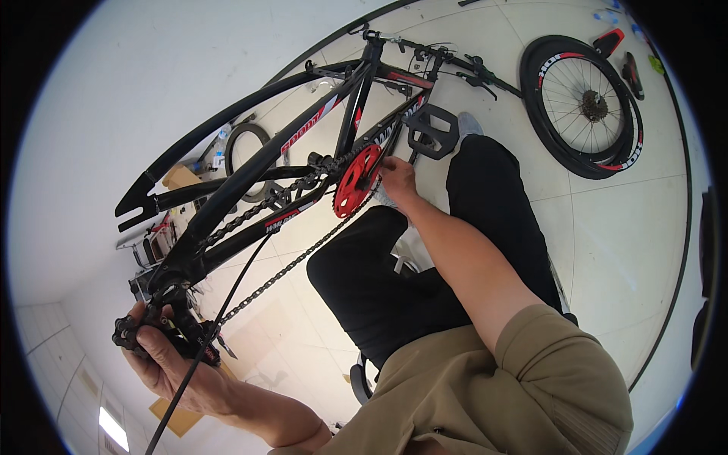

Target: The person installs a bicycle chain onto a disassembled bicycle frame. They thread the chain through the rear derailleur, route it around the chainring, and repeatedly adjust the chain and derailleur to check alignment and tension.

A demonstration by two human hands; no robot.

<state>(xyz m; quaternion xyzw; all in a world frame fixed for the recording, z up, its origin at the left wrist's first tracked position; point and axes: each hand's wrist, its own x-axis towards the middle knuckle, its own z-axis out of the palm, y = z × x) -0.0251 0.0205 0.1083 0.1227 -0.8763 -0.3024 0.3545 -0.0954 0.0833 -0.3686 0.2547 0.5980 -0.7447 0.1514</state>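
Observation:
A black bicycle frame (262, 167) with red and white markings stretches diagonally in front of me. My left hand (171, 368) is wrapped around the black rear derailleur (179, 322) at the frame's rear end, lower left. The chain (277, 277) runs from there up to the red chainring (350, 188), with its other run beside the frame. My right hand (399, 182) is at the chainring's right edge, fingers curled and closed against it. What lies between those fingertips is hidden. Just beyond that hand is a black pedal (434, 138). A black cable (227, 303) hangs past my left hand.
A wheel (532, 98) with a rear cassette lies on the tiled floor at the far right, near a red and black saddle (609, 43). The handlebar (474, 68) reaches across at the top. Another wheel (230, 155) and a cardboard box (180, 178) stand behind the frame.

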